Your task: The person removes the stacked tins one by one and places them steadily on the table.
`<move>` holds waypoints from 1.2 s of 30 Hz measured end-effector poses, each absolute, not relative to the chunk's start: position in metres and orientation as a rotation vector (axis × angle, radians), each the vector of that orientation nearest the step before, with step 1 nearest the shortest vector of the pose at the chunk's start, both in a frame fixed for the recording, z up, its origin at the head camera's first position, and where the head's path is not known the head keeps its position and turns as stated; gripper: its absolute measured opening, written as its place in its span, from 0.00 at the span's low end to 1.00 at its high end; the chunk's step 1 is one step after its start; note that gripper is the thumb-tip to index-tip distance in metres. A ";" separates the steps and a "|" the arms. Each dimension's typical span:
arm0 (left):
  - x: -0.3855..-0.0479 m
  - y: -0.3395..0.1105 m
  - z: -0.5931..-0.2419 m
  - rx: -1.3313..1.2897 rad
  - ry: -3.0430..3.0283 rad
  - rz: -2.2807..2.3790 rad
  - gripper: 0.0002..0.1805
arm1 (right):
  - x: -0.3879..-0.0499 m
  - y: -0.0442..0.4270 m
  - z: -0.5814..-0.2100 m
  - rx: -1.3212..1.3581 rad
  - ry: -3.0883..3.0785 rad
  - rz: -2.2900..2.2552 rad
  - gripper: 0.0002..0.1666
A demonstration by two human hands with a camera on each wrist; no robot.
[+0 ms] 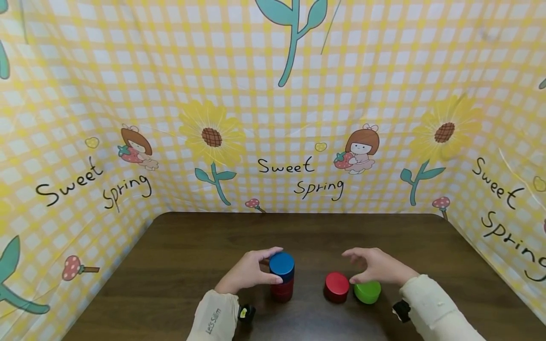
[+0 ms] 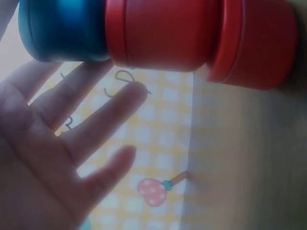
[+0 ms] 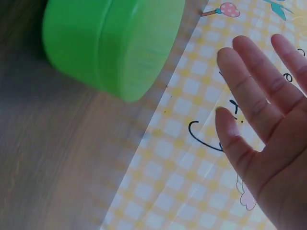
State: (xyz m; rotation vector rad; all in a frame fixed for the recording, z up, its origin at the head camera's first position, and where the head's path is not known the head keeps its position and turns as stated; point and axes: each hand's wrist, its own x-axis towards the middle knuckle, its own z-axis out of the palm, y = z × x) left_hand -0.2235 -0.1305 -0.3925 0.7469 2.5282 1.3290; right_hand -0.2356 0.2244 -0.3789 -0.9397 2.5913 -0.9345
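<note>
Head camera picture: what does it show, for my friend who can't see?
A left hand grips a shiny blue cylinder stacked on two shiny red cylinders. The right hand hovers open near a bright green cylinder and another shiny red cylinder on a dark brown wood-grain table before a yellow-and-white checked cloth.

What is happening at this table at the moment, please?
A person's left hand holds a blue container on top of two stacked red containers. The right hand holds nothing and is close to a green container. A third red container stands beside the green one on the table.
</note>
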 end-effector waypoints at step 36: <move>-0.229 -0.143 -0.414 0.671 2.361 1.515 0.39 | -0.237 0.130 -0.411 -1.008 2.499 -1.488 0.33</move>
